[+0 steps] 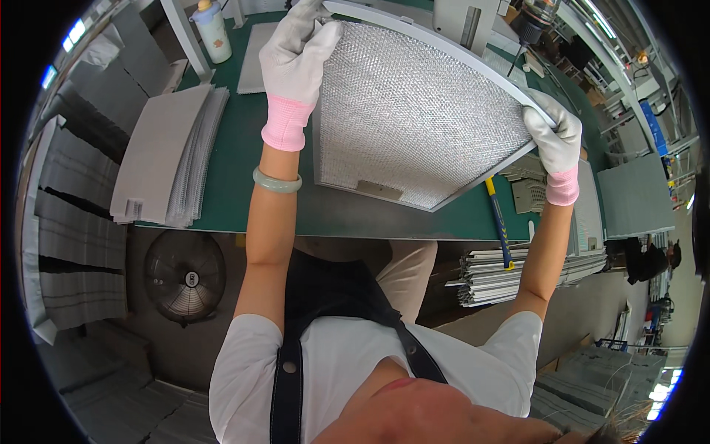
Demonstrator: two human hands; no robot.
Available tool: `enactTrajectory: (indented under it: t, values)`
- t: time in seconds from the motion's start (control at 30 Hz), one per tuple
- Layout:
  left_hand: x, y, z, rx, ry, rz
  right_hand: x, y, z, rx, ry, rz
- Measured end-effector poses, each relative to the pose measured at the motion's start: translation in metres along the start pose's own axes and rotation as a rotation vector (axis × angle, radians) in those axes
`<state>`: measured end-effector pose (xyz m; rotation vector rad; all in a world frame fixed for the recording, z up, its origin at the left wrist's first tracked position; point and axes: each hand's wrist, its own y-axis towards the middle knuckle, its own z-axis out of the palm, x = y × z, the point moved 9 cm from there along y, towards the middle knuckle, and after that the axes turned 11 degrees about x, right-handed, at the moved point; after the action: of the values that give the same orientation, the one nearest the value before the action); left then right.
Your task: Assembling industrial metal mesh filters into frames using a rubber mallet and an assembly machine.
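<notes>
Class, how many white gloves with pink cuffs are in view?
2. One white glove with a pink cuff is on the left hand, holding the silver mesh panel at upper left; the other glove is on the right hand, at the panel's right corner. Others may be hidden.

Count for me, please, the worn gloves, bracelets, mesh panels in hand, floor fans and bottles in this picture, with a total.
Gloves, white with pink cuffs: 2
Bracelet: 1
Mesh panel in hand: 1
Floor fan: 1
Bottle: 1
Total: 6
</notes>
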<state>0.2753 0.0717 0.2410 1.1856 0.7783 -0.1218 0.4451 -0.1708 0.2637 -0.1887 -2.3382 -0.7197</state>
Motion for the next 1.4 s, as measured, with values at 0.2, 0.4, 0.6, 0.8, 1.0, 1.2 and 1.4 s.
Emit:
enactTrajectory:
  t: [0.2, 0.4, 0.6, 0.8, 1.0, 1.2, 1.4]
  values:
    - [0.015, 0.001, -0.011, -0.018, -0.110, 0.017, 0.020, 0.021, 0.013, 0.459, -0.278, 0.356]
    - [0.009, -0.002, -0.014, -0.062, -0.113, -0.019, 0.059, 0.074, 0.080, 0.611, -0.563, -0.024]
    - [0.015, -0.001, -0.019, -0.103, -0.129, -0.094, 0.063, 0.097, 0.100, 0.706, -0.489, -0.038]
    - [0.023, -0.001, -0.020, -0.070, -0.242, -0.146, 0.071, 0.099, 0.118, 0.837, -0.414, -0.003]
    - [0.024, 0.000, -0.022, -0.042, -0.216, -0.094, 0.061, 0.117, 0.130, 0.777, -0.511, 0.164]
    - [0.025, 0.000, -0.021, -0.037, -0.241, -0.066, 0.113, 0.126, 0.147, 0.670, -0.572, -0.192]
    - [0.002, -0.002, -0.010, 0.097, -0.285, 0.015, 0.104, 0.125, 0.155, 0.611, -0.701, -0.320]
